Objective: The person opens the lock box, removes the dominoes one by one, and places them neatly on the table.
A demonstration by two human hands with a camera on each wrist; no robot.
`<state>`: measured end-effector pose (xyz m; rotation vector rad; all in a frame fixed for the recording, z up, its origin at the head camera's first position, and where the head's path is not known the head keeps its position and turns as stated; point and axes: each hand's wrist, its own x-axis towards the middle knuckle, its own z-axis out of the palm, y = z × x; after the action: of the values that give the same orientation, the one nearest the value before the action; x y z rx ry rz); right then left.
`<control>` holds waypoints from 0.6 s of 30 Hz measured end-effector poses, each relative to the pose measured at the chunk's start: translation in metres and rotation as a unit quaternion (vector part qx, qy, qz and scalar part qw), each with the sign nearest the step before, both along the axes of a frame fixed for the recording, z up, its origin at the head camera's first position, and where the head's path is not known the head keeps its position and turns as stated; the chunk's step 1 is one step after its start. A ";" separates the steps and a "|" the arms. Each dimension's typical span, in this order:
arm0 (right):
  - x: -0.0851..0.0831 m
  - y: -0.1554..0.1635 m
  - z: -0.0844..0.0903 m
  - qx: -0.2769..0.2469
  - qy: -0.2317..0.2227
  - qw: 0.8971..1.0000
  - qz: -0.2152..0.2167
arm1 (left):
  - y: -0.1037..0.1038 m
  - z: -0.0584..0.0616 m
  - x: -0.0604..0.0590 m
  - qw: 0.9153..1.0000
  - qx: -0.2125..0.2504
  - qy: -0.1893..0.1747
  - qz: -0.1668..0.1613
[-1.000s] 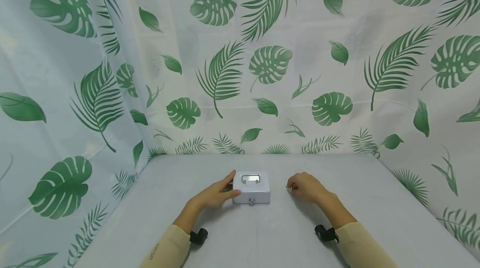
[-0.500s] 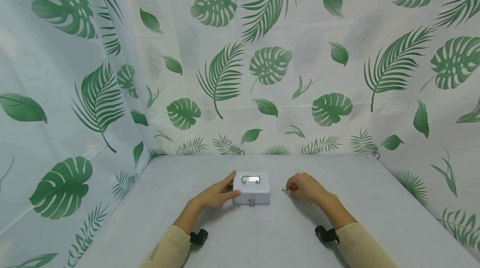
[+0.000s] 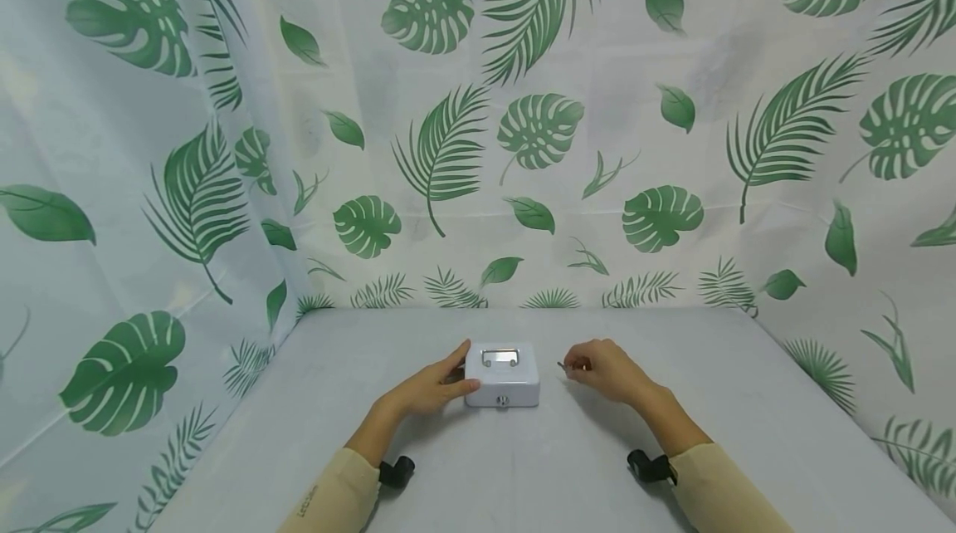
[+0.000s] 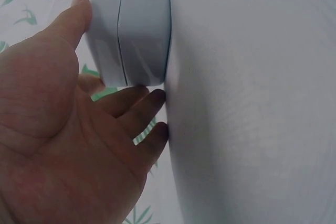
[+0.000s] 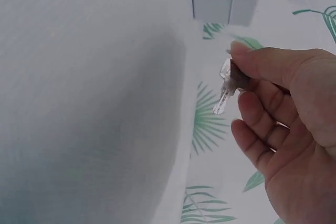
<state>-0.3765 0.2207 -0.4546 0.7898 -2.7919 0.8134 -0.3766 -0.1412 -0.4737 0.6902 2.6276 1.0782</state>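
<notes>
A small white cash box (image 3: 502, 379) stands on the table, lid down, with a metal handle (image 3: 499, 357) on top and a round lock (image 3: 503, 401) in its front. My left hand (image 3: 427, 383) rests against its left side. The thumb lies at the front edge of the lid, and the other fingers (image 4: 142, 116) touch the end wall in the left wrist view. To the right of the box, my right hand (image 3: 608, 371) pinches small metal keys (image 5: 224, 95) between thumb and forefinger. One key hangs down below the fingertips; how many there are is hard to tell.
A pale cloth covers the table (image 3: 515, 466). Behind and at the sides hang white curtains (image 3: 463, 159) printed with green leaves. Each wrist carries a black camera, one on the left (image 3: 397, 471) and one on the right (image 3: 648, 465).
My right hand has moved slightly left, and the keys have shifted between its fingertips, now sticking out toward the box. The left hand and the box have stayed put.
</notes>
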 end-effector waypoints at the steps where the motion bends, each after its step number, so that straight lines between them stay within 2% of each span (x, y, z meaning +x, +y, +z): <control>1: 0.000 -0.001 0.001 -0.004 0.001 1.000 0.000 | 0.000 0.000 0.000 1.000 0.000 0.000 0.000; 18: 0.017 -0.023 0.025 -0.041 0.064 0.996 0.046 | -0.001 0.000 -0.001 1.000 0.001 0.000 -0.001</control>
<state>-0.3600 0.1977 -0.4299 0.9274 -2.6092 0.8547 -0.3772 -0.1418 -0.4742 0.6942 2.6250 1.0797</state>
